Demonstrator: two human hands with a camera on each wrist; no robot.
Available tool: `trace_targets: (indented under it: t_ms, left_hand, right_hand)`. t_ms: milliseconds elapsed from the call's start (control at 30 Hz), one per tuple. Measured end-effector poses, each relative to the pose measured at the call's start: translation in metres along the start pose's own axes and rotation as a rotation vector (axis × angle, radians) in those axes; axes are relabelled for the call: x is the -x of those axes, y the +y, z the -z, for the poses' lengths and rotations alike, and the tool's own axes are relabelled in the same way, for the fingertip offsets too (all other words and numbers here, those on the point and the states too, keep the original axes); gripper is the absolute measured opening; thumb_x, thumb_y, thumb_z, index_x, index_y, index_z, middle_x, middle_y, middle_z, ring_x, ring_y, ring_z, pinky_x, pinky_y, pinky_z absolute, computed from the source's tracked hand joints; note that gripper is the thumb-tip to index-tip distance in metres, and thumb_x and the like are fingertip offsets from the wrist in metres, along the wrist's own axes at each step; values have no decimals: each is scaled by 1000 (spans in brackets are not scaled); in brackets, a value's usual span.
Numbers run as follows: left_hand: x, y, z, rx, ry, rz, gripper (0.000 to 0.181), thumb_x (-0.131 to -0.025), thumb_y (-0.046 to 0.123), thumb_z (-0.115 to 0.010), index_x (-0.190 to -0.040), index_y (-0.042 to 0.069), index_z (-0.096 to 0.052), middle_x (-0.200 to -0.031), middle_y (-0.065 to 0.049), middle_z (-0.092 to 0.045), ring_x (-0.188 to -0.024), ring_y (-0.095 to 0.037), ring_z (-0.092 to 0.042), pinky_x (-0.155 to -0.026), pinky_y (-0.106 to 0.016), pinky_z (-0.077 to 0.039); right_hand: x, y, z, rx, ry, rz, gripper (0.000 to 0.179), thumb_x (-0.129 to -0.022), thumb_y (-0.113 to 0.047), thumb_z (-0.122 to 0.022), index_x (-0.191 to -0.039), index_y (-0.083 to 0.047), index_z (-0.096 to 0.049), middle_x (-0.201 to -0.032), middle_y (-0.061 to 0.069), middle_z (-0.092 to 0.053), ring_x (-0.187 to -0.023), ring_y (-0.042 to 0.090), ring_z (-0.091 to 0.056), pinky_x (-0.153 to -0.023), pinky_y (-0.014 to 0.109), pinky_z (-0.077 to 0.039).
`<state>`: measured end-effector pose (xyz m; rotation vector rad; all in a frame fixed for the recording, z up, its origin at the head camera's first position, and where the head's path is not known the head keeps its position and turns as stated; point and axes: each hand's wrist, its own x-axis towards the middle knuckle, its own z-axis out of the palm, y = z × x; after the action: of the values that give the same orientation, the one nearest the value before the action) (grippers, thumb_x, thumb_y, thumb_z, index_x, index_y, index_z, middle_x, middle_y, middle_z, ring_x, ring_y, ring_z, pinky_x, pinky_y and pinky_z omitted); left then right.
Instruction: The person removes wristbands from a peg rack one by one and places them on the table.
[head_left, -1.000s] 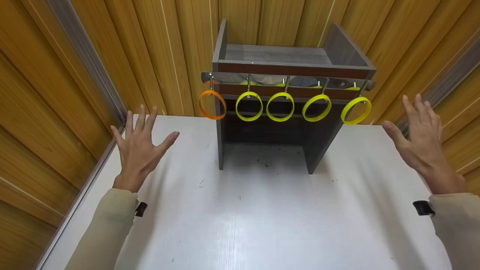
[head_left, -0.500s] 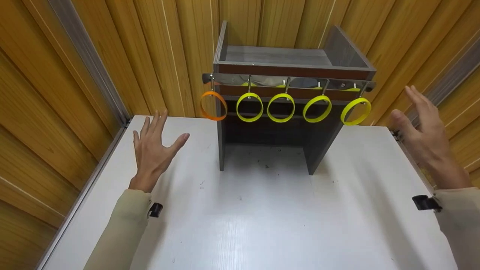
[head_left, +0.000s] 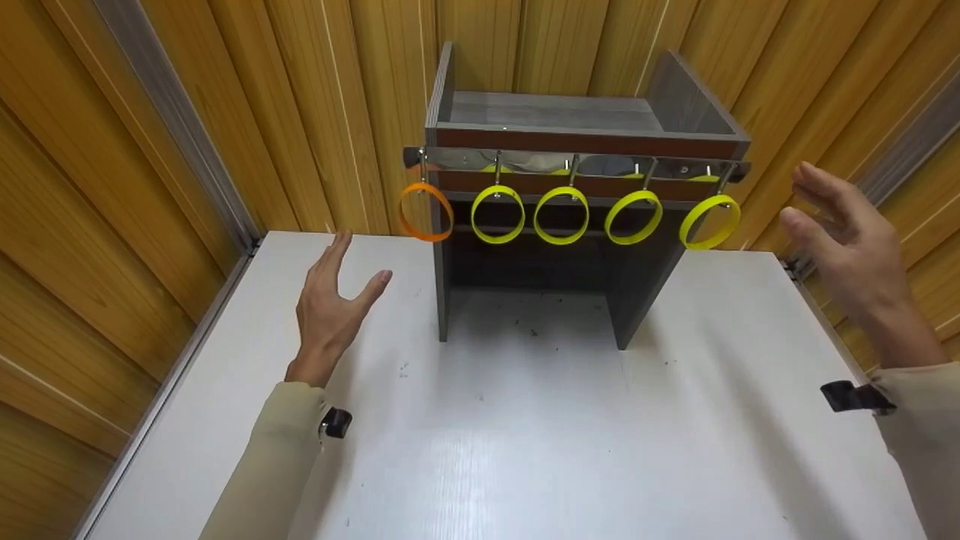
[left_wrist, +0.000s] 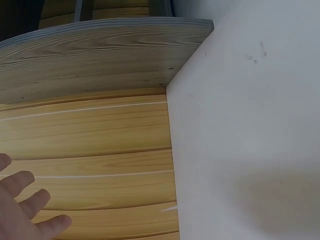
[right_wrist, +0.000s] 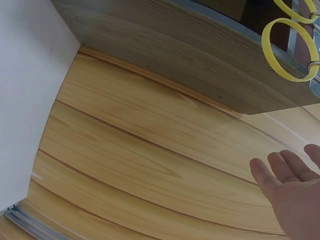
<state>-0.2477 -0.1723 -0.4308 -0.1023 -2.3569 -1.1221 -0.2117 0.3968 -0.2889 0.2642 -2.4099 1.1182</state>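
Several rings hang in a row from hooks on a shiny metal rail [head_left: 517,161]. An orange ring [head_left: 402,214] is at the left end, and yellow rings, among them the rightmost yellow ring [head_left: 685,230], fill the other hooks. My left hand [head_left: 328,311] is above the table, left of the rack, fingers extended and thumb spread, touching nothing. To the right of the rightmost ring, my right hand [head_left: 862,255] hovers with fingers slightly bent and thumb apart, holding nothing. The right wrist view shows that hand [right_wrist: 295,195] below a yellow ring [right_wrist: 267,47].
The rail is fixed across the front of a grey wooden rack [head_left: 442,292] standing on a white table [head_left: 540,435]. Wood-patterned panels [head_left: 360,97] enclose the back and sides. Black wrist straps [head_left: 335,423] show at both sleeves.
My left hand has moved right, toward the rack, its fingers drawing together. My right hand has turned, and its fingers have bent a little. The rings have stayed on their hooks.
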Motion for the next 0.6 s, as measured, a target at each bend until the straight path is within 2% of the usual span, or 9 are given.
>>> trace_targets:
  t_ms: [333, 600]
  left_hand:
    - [5, 6, -18, 188, 19, 35, 83, -94, 45, -78, -161, 9, -45, -163, -13, -47, -152, -32, -40, -125, -53, -30]
    - [10, 5, -30, 293, 18, 41, 79, -94, 37, -82, -158, 6, -49, -162, -11, -49, -151, -30, -43, -123, -54, -34]
  right_hand:
    - [-2, 1, -5, -80, -15, 17, 53, -106, -12, -66, -157, -10, -51, -151, 8, -58, -133, 11, -58, -100, 10, -47]
    - [0, 7, -7, -127, -42, -14, 48, -105, -11, -68, -152, -7, -56, -144, 2, -64, -128, 9, -60, -99, 11, -48]
